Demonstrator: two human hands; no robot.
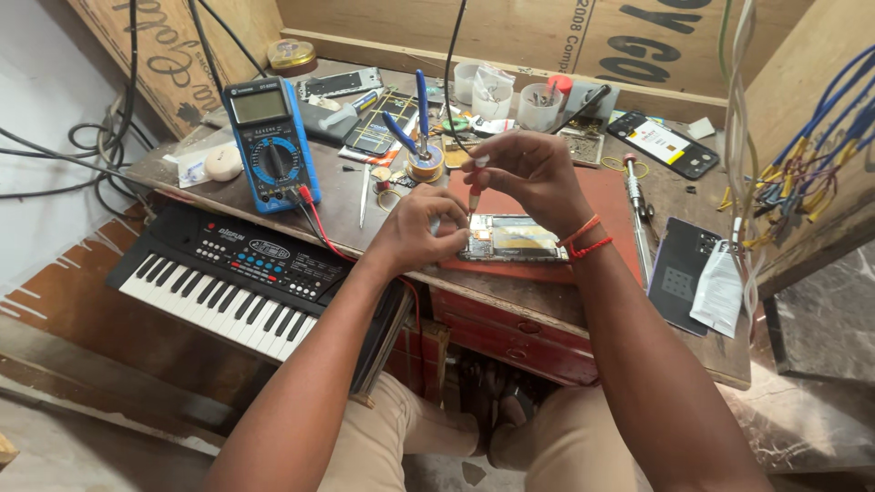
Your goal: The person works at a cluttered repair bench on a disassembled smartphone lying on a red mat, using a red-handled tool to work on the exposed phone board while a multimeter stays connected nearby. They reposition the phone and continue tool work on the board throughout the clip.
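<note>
Orange-handled screwdriver [474, 197]: we pinch it upright between the fingertips of our right hand [529, 173], its tip down on the opened phone [507, 239].
Opened phone: it lies flat on the red mat [609, 196] near the front edge of the wooden bench [510, 305], circuit board showing.
Left hand [415, 235]: our fingers curl close together and press on the phone's left end, just beside the screwdriver's tip.
Further out: we see a solder spool [425, 167] behind our hands, a blue multimeter [271, 143] to the left, a black keyboard [239, 278] below it, and a dark phone back cover [679, 273] to the right.
</note>
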